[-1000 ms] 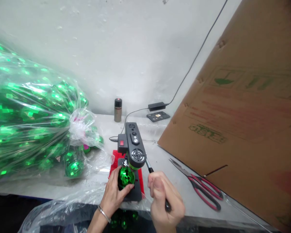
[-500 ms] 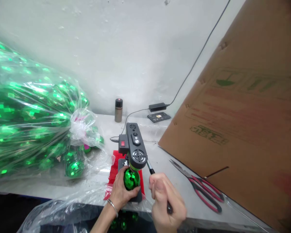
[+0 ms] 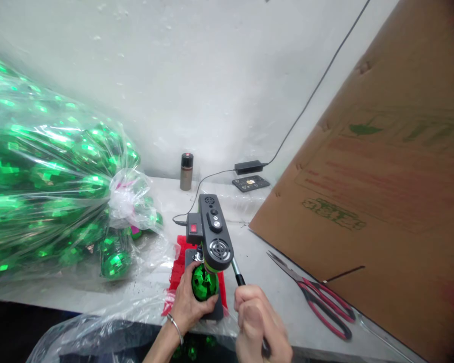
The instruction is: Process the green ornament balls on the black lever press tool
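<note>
The left hand (image 3: 189, 305) cups a green faceted ball (image 3: 204, 282), fingers curled round its lower side, holding it under the head of a small black bench drill (image 3: 214, 234) on the table (image 3: 257, 262). The right hand (image 3: 259, 327) is closed in a fist on the drill's lever handle (image 3: 237, 275). Red-handled scissors (image 3: 321, 300) lie just right of it. The leaning cardboard sheet (image 3: 382, 176) carries faded green and red printing, too blurred to read. A clear bag of green balls (image 3: 53, 186) lies left
</note>
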The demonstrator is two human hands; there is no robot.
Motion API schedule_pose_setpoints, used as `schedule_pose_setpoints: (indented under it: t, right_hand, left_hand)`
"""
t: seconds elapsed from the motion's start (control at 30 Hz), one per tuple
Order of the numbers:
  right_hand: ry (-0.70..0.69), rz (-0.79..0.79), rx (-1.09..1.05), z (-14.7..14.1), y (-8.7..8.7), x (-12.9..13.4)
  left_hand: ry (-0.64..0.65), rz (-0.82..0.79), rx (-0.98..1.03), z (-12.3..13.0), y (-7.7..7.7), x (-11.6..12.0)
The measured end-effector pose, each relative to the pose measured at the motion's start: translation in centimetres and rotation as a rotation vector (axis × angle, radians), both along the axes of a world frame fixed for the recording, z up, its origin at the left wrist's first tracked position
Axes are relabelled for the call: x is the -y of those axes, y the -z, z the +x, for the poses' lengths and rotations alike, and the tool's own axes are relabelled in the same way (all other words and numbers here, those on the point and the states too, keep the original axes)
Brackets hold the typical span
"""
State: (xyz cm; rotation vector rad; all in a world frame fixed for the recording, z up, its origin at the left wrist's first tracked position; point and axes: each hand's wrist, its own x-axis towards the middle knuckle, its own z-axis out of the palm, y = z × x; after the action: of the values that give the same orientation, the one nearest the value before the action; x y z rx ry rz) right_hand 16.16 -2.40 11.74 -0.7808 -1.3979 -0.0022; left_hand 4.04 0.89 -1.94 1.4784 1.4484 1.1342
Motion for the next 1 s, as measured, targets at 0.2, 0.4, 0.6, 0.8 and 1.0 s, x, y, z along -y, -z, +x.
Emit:
schedule_pose_setpoints:
  t: [0.2, 0.4, 0.6, 0.8, 1.0]
  right_hand:
    - [0.020, 0.005, -0.044, -0.4, 0.6, -0.2]
    - [0.078, -0.020, -0.112, -1.3, 0.5, 0.0]
    - [0.110, -0.060, -0.122, -1.5, 0.4, 0.4]
    - [0.152, -0.079, -0.150, -1.7, 0.8, 0.4]
    - [0.163, -0.052, -0.157, -1.7, 1.0, 0.3]
  left_hand:
    - [0.005, -0.003, -0.042, 0.2, -0.1, 0.1]
    - [0.001, 0.000, -0.061, 0.1, -0.3, 0.1]
    - [-0.004, 0.028, -0.082, 0.0, -0.1, 0.1]
    - [-0.006, 0.020, -0.076, 0.1, -0.3, 0.1]
    - [-0.005, 0.003, -0.101, 0.2, -0.1, 0.0]
